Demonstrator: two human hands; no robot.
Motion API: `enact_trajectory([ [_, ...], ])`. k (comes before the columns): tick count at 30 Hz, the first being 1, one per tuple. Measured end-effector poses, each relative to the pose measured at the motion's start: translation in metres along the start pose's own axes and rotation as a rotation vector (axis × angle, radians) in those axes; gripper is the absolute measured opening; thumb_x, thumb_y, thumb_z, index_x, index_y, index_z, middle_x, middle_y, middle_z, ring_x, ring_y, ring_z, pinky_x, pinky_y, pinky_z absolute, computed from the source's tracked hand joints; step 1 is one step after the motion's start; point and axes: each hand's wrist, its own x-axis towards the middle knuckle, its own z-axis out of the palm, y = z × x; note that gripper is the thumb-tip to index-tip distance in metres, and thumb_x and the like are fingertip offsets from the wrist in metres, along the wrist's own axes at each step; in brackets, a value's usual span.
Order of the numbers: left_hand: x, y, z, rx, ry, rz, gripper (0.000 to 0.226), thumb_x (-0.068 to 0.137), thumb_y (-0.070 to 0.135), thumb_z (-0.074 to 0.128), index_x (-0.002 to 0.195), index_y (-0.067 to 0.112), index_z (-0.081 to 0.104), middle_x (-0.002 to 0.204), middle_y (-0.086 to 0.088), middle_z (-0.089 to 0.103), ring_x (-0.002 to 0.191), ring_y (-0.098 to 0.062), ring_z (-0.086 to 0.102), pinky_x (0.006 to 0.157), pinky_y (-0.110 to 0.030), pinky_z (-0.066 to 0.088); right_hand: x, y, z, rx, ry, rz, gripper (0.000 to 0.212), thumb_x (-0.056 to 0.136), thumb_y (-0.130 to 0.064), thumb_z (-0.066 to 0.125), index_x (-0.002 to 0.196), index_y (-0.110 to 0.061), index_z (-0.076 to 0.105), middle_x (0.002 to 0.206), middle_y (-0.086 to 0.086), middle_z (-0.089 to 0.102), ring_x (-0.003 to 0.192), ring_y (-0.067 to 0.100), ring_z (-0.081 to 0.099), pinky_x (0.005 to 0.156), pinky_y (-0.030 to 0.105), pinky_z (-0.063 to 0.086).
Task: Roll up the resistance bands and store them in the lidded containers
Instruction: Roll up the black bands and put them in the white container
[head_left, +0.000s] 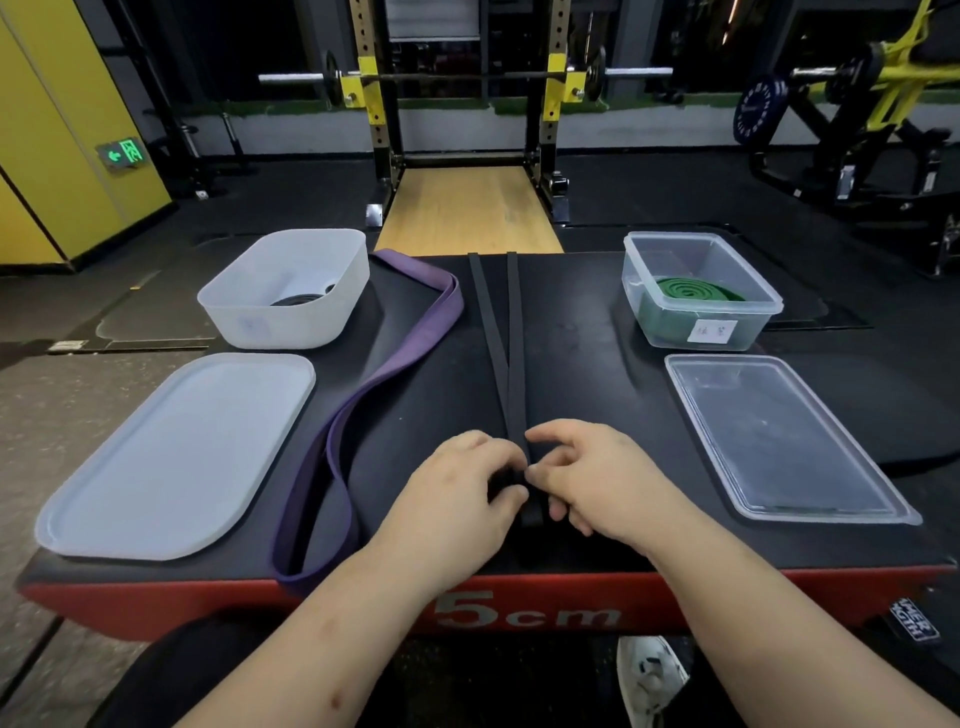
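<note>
Below black band (515, 338): "5cm" lettering (524, 611) (grey)

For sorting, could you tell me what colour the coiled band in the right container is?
Green band; head view.

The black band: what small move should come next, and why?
Probably roll the near end forward one turn. The left hand and right hand pinch the black band at its near end, where only a small fold shows; both strands lie flat toward the far edge.
</note>
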Motion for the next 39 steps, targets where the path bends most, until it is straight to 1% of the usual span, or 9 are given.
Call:
enact_trajectory([
  [3,-0.001,-0.005,0.006,-0.012,-0.003,0.055,0.017,0.096,0.036,0.064,0.113,0.036,0.066,0.117,0.025,0.055,0.117,0.004,0.042,0.102,-0.013,0.03,0.001,0.001,0.001,-0.3,0.099,-0.081,0.039,0.091,-0.032,0.076,0.129,-0.034,0.067,0.091,-0.013,0.067,0.076,0.002,0.061,0.069,0.016,0.043],
  [5,-0.002,-0.006,0.008,0.013,0.023,0.062,0.018,0.097,0.038,0.063,0.114,0.036,0.065,0.124,0.026,0.054,0.124,0.003,0.039,0.107,-0.022,0.028,0.001,0.001,0.001,-0.473,0.128,-0.152,0.039,0.091,-0.037,0.074,0.13,-0.035,0.068,0.11,-0.016,0.06,0.101,0.007,0.056,0.086,0.022,0.044],
  [8,-0.002,-0.007,0.012,0.027,0.01,0.045,0.02,0.098,0.04,0.059,0.117,0.036,0.065,0.138,0.026,0.049,0.134,0.006,0.03,0.102,-0.019,0.016,0.002,0.007,0.001,-0.51,0.096,-0.191,0.042,0.094,-0.039,0.068,0.136,-0.04,0.061,0.137,-0.018,0.059,0.13,0.013,0.046,0.11,0.035,0.041],
  [10,-0.001,-0.009,0.013,0.013,0.015,0.05,0.02,0.097,0.041,0.061,0.115,0.036,0.065,0.135,0.025,0.053,0.134,0.008,0.031,0.102,-0.018,0.015,-0.001,0.01,0.002,-0.462,0.063,-0.216,0.045,0.097,-0.036,0.064,0.138,-0.049,0.056,0.143,-0.021,0.056,0.139,0.011,0.04,0.117,0.038,0.037],
  [13,-0.002,-0.011,0.013,-0.024,0.04,0.077,0.017,0.095,0.04,0.063,0.11,0.035,0.067,0.122,0.025,0.061,0.129,0.01,0.038,0.107,-0.021,0.022,-0.006,0.007,-0.001,-0.36,0.009,-0.286,0.048,0.099,-0.021,0.062,0.14,-0.046,0.058,0.148,-0.027,0.05,0.143,-0.005,0.033,0.122,0.026,0.027],
  [17,-0.004,-0.009,0.015,0.005,0.035,0.111,0.02,0.098,0.043,0.059,0.115,0.036,0.067,0.132,0.027,0.056,0.131,0.011,0.032,0.104,-0.018,0.018,-0.003,0.012,-0.009,-0.569,0.016,-0.263,0.043,0.101,-0.034,0.06,0.142,-0.044,0.055,0.155,-0.023,0.046,0.153,0.009,0.024,0.127,0.043,0.017],
  [27,-0.004,-0.008,0.015,0.014,-0.016,0.11,0.029,0.1,0.047,0.054,0.128,0.044,0.061,0.146,0.025,0.04,0.139,0.007,0.019,0.107,-0.017,0.007,-0.005,0.017,-0.011,-0.476,-0.005,-0.256,0.047,0.1,-0.034,0.061,0.145,-0.043,0.052,0.152,-0.026,0.047,0.153,0.004,0.018,0.126,0.032,0.021],
  [34,0.003,-0.012,0.009,0.041,-0.104,0.124,0.035,0.098,0.05,0.056,0.132,0.044,0.056,0.157,0.026,0.03,0.147,0.005,0.011,0.112,-0.023,0.007,0.007,-0.001,-0.013,-0.484,0.02,-0.153,0.055,0.089,-0.031,0.072,0.142,-0.03,0.057,0.138,-0.011,0.056,0.131,0.014,0.048,0.111,0.035,0.04],
  [39,0.011,-0.02,0.005,0.095,-0.139,0.189,0.042,0.095,0.058,0.057,0.135,0.044,0.054,0.156,0.026,0.029,0.148,0.003,0.009,0.113,-0.027,0.008,0.048,-0.022,-0.013,-0.495,0.117,0.049,0.033,0.097,-0.038,0.06,0.127,-0.024,0.068,0.122,-0.001,0.069,0.112,0.023,0.063,0.092,0.031,0.05],
])
